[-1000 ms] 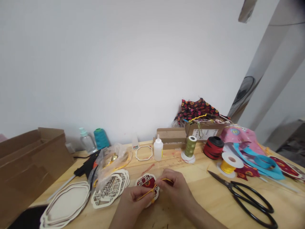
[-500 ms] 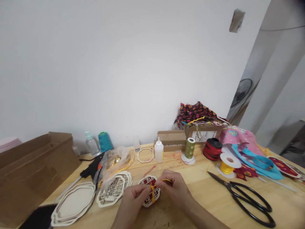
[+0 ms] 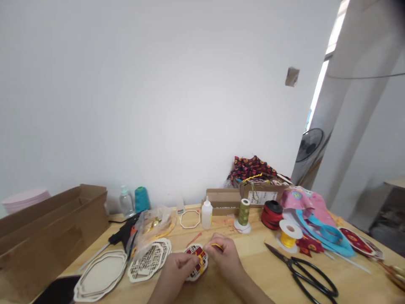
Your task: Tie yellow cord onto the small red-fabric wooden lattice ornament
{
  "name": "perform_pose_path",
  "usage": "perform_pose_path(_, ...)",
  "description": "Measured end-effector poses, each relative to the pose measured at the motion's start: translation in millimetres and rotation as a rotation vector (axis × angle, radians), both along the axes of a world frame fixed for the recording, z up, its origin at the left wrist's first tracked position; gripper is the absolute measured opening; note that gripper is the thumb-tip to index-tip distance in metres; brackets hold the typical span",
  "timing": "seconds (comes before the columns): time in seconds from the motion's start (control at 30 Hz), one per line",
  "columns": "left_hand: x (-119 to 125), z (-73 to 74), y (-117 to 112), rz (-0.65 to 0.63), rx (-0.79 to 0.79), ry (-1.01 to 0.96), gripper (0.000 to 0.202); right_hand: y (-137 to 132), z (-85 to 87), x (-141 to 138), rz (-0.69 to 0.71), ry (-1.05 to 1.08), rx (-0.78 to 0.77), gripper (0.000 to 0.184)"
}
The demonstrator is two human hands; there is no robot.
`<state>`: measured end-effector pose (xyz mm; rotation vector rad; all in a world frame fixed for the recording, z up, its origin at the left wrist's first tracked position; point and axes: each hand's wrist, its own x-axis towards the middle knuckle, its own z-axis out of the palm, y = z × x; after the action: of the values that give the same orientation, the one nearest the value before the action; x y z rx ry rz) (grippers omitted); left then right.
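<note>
Right hand [image 3: 225,255] pinches yellow cord [image 3: 217,245], probably for tension. Left hand [image 3: 176,268]: fingers narrow at edge of red-backed lattice ornament [image 3: 193,275], likely steadying it; cannot tell if gripping. Ornament low at table [image 3: 251,258], between both hands. Scissors [image 3: 290,261] right, handles toward person, presumably for reach.

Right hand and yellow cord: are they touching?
Touching. The head view shows the right hand pinching the yellow cord at the fingertips, with a curve of it showing above the hand.
</note>
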<state>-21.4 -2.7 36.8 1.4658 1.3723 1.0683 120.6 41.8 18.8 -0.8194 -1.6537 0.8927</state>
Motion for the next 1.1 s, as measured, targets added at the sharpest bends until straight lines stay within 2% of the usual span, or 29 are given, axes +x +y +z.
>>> perform_pose_path(0.17,5.5,4.8,-11.7,-0.109,0.174,0.220,0.035,1.0,-5.6,-2.3,-0.021,-0.150,0.077,0.018)
perform_pose_path(0.4,4.9,-5.9,-10.8,-0.009,0.102,0.058,0.028,-4.0,-2.7,-2.4,0.034,-0.206,0.092,0.020)
perform_pose_path(0.63,3.9,-8.7,-12.0,-0.022,0.111,0.017,0.030,-4.2,-3.9,-0.7,0.029,-0.168,0.156,0.019)
perform_pose_path(0.9,-2.5,-27.9,1.4,0.034,0.123,0.002,0.029,-4.7,-9.5,-14.2,0.008,-0.109,0.209,0.021)
perform_pose_path(1.1,-4.1,-33.7,3.9,-0.035,0.064,0.036,0.017,-3.5,-15.6,-12.5,0.016,-0.055,0.176,0.020)
